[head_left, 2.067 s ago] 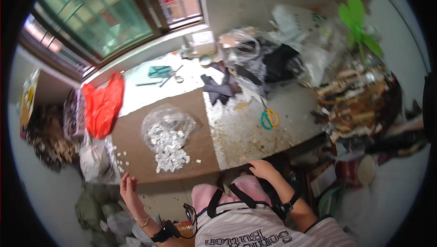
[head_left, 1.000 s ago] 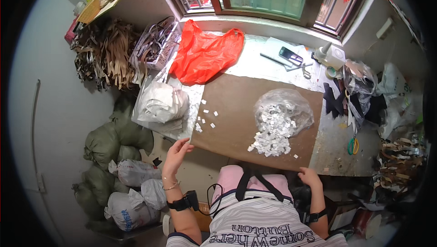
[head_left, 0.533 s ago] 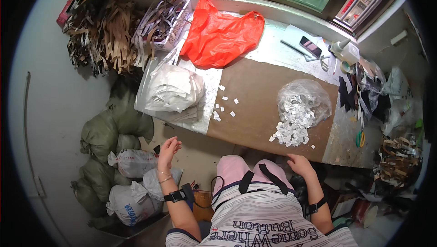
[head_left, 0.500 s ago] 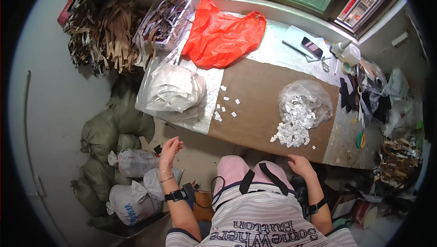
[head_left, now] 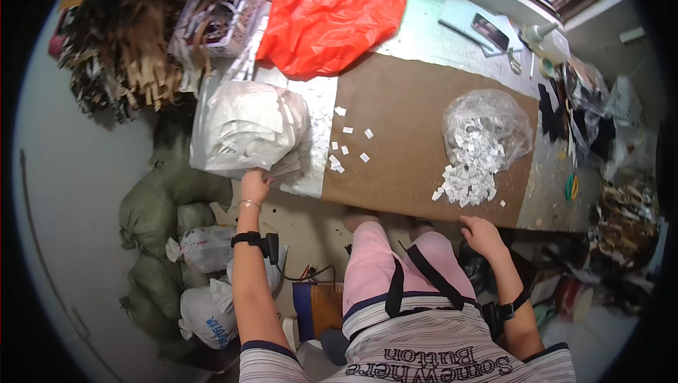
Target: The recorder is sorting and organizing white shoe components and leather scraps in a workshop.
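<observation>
A clear plastic bag [head_left: 201,150] at the table's left end holds a stack of white, flat, cloth-like pieces [head_left: 247,125]. My left hand [head_left: 256,187] is at the bag's near edge, with its fingers curled closed on the plastic; the fingertips are partly hidden. Near the table's front edge on the right, my right hand [head_left: 484,236] hangs loosely open, holding nothing. Just beyond it lies a heap of small white labels [head_left: 470,178], spilling from another clear bag [head_left: 512,122]. Several loose labels [head_left: 348,130] are scattered on the brown board [head_left: 402,122].
A red plastic bag [head_left: 332,23] lies at the back, beside a basket of strips [head_left: 219,37]. A phone [head_left: 490,32], a white bottle [head_left: 554,45] and scissors [head_left: 571,185] are on the right. Stuffed sacks [head_left: 152,206] crowd the floor at left.
My left hand has moved forward from beside the table to the near edge of the left bag and closed there. My right hand stays near the front edge. The view has tilted down.
</observation>
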